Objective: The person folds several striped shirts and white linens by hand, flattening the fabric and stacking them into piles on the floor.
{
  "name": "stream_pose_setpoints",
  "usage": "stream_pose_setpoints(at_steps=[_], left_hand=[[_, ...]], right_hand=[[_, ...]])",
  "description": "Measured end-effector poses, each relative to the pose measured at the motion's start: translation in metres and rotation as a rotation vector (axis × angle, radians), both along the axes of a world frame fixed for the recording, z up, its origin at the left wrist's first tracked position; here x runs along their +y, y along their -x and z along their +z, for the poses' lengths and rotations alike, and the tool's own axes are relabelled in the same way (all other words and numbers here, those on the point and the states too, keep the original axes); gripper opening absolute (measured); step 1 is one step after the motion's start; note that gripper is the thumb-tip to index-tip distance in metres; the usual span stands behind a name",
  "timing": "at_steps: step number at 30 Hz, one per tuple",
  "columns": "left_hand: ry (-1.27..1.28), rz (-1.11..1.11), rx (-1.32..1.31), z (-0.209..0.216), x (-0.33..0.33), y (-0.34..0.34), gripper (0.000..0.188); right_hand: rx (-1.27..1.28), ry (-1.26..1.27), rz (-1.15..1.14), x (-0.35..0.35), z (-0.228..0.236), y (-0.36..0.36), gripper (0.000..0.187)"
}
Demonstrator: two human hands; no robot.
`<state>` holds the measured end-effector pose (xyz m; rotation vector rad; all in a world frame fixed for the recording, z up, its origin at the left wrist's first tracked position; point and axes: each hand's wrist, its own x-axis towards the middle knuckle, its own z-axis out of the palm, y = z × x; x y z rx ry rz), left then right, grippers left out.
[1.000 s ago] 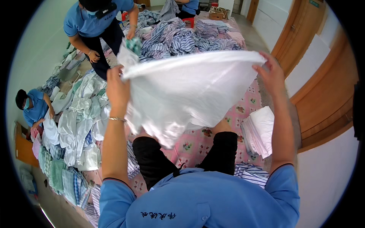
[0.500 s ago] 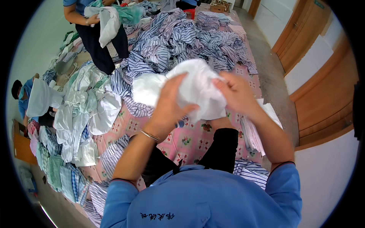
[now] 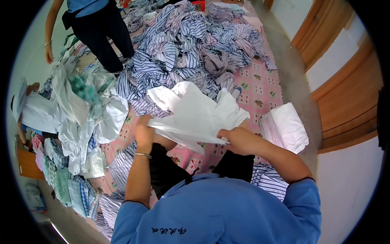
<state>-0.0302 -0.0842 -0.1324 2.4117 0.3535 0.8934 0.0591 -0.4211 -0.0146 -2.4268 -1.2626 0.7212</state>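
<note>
A loose white cloth (image 3: 195, 114) is stretched between my hands above my lap, its far part crumpled and spread toward the striped heap. My left hand (image 3: 145, 132) is closed around its left edge. At the opposite end, my right hand (image 3: 240, 140) grips the near edge in a closed fist. I cannot make out what kind of garment or linen the cloth is. To the right of my right hand lies a folded stack of white cloth (image 3: 286, 127).
Ahead lies a big heap of blue-and-white striped clothes (image 3: 174, 53) on a pink patterned floor covering (image 3: 260, 87). White and green cloths (image 3: 77, 118) pile up at left, beside folded checked stacks (image 3: 63, 185). One person (image 3: 99, 32) stands far left; another sits partly hidden behind cloth.
My hands have come down and apart, pulling the bunched white cloth out taut. The standing person has let go of the white and green cloths, now at the left pile; the green one is blurred.
</note>
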Motion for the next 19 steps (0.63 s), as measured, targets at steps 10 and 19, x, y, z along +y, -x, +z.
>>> stream_pose_setpoints(at_steps=[10,19], left_hand=[[-0.213,0.497,-0.159,0.145,0.118,0.044,0.038],[-0.375,0.563,-0.269,0.259,0.143,0.114,0.030]], right_hand=[[-0.680,-0.182,-0.273,-0.039,0.033,-0.102,0.013],[-0.044,-0.227,-0.650,-0.026,0.022,-0.121,0.021]])
